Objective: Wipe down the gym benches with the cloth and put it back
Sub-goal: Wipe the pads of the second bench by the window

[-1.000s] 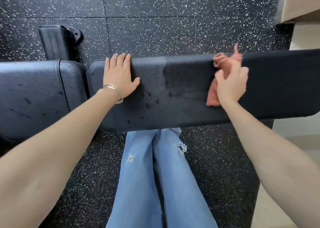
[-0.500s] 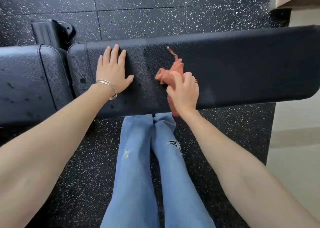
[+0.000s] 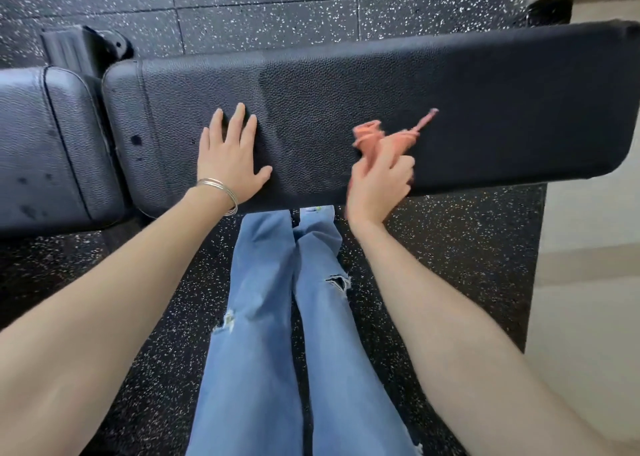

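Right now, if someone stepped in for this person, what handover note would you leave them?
Left hand lies flat on the long bench pad, fingers straight.
Right hand grips the bunched orange cloth over the pad's near edge. The view is blurred there, so contact is unclear.
Done: the pad's middle and right show no spots.
Left: wipe the dark spots at its left end and on the seat pad, then return the cloth.

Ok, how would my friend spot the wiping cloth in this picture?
Find the long black bench pad stretching across the speckled floor. Near its front edge, the right hand grips the cloth. It is the only orange-pink, crumpled thing there.
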Available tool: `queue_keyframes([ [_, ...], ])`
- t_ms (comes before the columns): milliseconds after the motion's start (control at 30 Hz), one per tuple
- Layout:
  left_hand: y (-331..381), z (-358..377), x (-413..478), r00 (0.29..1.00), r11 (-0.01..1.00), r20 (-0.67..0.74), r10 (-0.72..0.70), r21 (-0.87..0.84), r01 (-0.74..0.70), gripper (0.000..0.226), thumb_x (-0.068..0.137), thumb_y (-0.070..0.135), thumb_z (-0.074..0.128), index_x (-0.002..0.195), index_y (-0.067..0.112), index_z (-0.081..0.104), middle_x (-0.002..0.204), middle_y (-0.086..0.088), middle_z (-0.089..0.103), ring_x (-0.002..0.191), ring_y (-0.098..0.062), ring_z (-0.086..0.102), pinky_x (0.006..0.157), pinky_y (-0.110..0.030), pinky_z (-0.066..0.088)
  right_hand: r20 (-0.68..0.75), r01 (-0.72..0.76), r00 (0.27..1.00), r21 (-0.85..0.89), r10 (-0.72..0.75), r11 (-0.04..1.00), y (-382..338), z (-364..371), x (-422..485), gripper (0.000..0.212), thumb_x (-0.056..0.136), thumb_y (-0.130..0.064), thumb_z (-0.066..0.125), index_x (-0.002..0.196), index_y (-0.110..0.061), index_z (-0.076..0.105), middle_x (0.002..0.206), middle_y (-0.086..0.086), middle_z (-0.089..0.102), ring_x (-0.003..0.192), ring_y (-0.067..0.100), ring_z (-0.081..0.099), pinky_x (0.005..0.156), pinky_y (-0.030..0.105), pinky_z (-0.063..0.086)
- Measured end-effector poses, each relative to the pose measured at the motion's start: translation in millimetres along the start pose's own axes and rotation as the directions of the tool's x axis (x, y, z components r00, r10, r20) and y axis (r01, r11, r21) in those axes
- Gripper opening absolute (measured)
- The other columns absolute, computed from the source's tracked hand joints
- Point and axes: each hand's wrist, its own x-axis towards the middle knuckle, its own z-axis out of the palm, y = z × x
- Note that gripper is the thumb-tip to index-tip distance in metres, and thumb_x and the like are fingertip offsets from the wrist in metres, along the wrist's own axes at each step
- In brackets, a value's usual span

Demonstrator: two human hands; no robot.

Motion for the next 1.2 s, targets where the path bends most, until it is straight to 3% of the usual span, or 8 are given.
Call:
queue_keyframes([
  [133, 0.5, 0.5, -0.9, 1.0, 1.0, 0.012, -0.001, 0.019, 0.001, 0.085, 0.084, 0.052, 0.054, 0.149, 0.012, 0.015, 0.159, -0.009, 0.007, 0.144, -0.039, 0.006, 0.117, -0.05, 0.014, 0.254, 0.301, 0.926, -0.052, -0.278, 0.952, -6.6, 8.1, -33.2, 0.038, 0.081, -0.024, 0.063, 0.118, -0.016, 0.056, 0.101, 0.015, 0.052, 0.092, 0.032, 0.05, 0.072, 0.042, 0.042],
  [267, 0.1, -0.7, -0.7, 1.0, 1.0, 0.008, 0.003, 0.013, -0.003, 0.085, 0.084, 0.05, 0.054, 0.149, 0.012, 0.015, 0.159, -0.009, 0.008, 0.143, -0.039, 0.007, 0.117, -0.05, 0.014, 0.255, 0.551, 0.809, -0.014, -0.53, 0.835, 33.5, -8.9, 7.6, 0.03, 0.077, -0.022, 0.063, 0.105, -0.016, 0.055, 0.093, 0.014, 0.05, 0.08, 0.033, 0.05, 0.064, 0.039, 0.042],
  [367, 0.3, -2.8, -1.4, 1.0, 1.0, 0.004, 0.005, -0.008, -0.005, 0.084, 0.084, 0.048, 0.056, 0.149, 0.012, 0.017, 0.159, -0.009, 0.009, 0.143, -0.039, 0.008, 0.117, -0.05, 0.014, 0.044, 0.169, 0.985, -0.022, -0.168, 0.985, 72.6, -21.3, 49.5, 0.037, 0.081, -0.028, 0.057, 0.115, -0.016, 0.05, 0.106, 0.015, 0.045, 0.094, 0.031, 0.048, 0.075, 0.039, 0.046],
  [500, -0.7, -0.8, -1.4, 1.0, 1.0, -0.008, 0.022, -0.003, -0.022, 0.084, 0.084, 0.048, 0.055, 0.149, 0.011, 0.016, 0.159, -0.01, 0.008, 0.143, -0.04, 0.007, 0.117, -0.05, 0.014, -0.174, -0.263, 0.949, 0.02, 0.262, 0.965, 69.6, -18.8, 66.2, 0.056, 0.088, -0.026, 0.053, 0.136, -0.003, 0.038, 0.118, 0.023, 0.041, 0.108, 0.038, 0.042, 0.084, 0.045, 0.045],
  [867, -37.1, 0.4, -7.8, 0.989, 0.99, -0.035, 0.144, -0.008, -0.144, 0.075, 0.081, 0.041, 0.06, 0.146, 0.019, 0.027, 0.156, -0.007, 0.018, 0.142, -0.033, 0.017, 0.114, -0.056, 0.01, 0.062, 0.074, 0.995, -0.001, -0.073, 0.997, -88.7, 39.1, -53.6, 0.042, 0.076, -0.015, 0.068, 0.116, -0.006, 0.06, 0.104, 0.023, 0.055, 0.092, 0.041, 0.054, 0.072, 0.044, 0.046],
  [1033, -91.6, -3.6, -8.0, 0.995, 0.996, -0.036, 0.088, -0.025, -0.089, 0.075, 0.082, 0.04, 0.059, 0.146, 0.018, 0.027, 0.156, -0.011, 0.017, 0.142, -0.034, 0.015, 0.115, -0.054, 0.01, 0.211, 0.396, 0.894, 0.039, -0.395, 0.917, -44.0, 14.0, -16.9, 0.033, 0.08, -0.024, 0.062, 0.111, -0.021, 0.055, 0.104, 0.018, 0.048, 0.097, 0.031, 0.046, 0.074, 0.04, 0.046],
  [1100, -114.8, -7.7, -5.8, 0.996, 0.996, -0.031, 0.087, -0.023, -0.088, 0.076, 0.082, 0.039, 0.061, 0.146, 0.017, 0.027, 0.156, -0.012, 0.016, 0.142, -0.034, 0.015, 0.115, -0.054, 0.01, 0.137, 0.301, 0.945, 0.001, -0.298, 0.954, -25.8, 5.7, -1.7, 0.031, 0.081, -0.028, 0.058, 0.11, -0.021, 0.052, 0.106, 0.015, 0.046, 0.1, 0.027, 0.042, 0.076, 0.041, 0.046],
  [1200, -144.4, -11.2, -0.8, 0.993, 0.994, -0.043, 0.11, -0.017, -0.111, 0.078, 0.08, 0.036, 0.064, 0.146, 0.015, 0.027, 0.156, -0.013, 0.017, 0.142, -0.033, 0.016, 0.115, -0.054, 0.011, -0.048, -0.12, 0.992, -0.033, 0.118, 0.992, -38.4, 17.6, 1.3, 0.044, 0.086, -0.03, 0.055, 0.126, -0.015, 0.048, 0.115, 0.019, 0.045, 0.108, 0.035, 0.041, 0.083, 0.044, 0.042],
])
